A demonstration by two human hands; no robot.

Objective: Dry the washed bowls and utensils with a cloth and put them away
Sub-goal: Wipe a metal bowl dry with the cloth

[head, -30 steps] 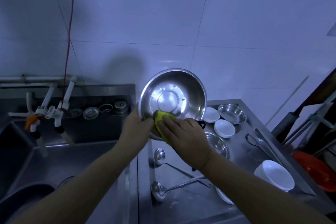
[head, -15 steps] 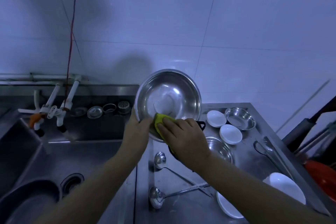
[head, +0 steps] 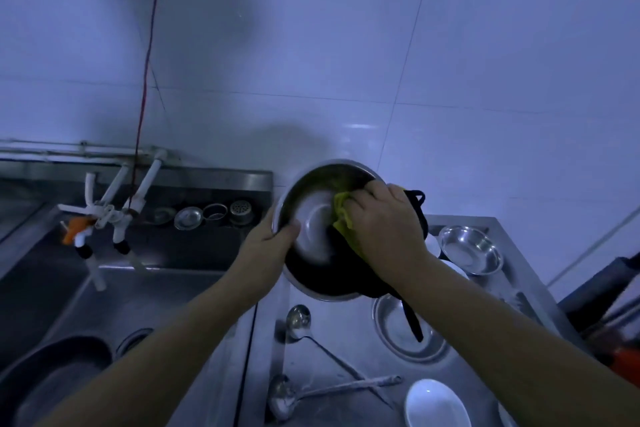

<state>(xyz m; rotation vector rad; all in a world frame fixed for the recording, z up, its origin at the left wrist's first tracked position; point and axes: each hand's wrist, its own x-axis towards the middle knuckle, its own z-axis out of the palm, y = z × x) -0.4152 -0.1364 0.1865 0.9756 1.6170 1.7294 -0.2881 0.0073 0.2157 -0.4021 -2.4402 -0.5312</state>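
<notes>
A large steel bowl (head: 313, 225) is held up tilted above the counter, its inside facing me. My left hand (head: 273, 246) grips its left rim, thumb inside. My right hand (head: 384, 229) presses a yellow and black cloth (head: 343, 215) against the right inner wall; a black strap of the cloth hangs down past my wrist. On the steel counter (head: 346, 350) below lie two ladles (head: 299, 317) (head: 282, 395), a steel bowl (head: 398, 333), a smaller steel bowl (head: 471, 248) and a white bowl (head: 436, 404).
A steel sink (head: 104, 295) lies to the left with taps (head: 114, 215) over it and a dark basin (head: 52, 378) inside. Strainers and lids (head: 207, 215) sit on its back ledge. The tiled wall is close behind. Dark objects stand at the right edge.
My right hand has slid the cloth from the bowl's lower rim up to its right inner wall. The bowl has tipped more toward me. The view has shifted left.
</notes>
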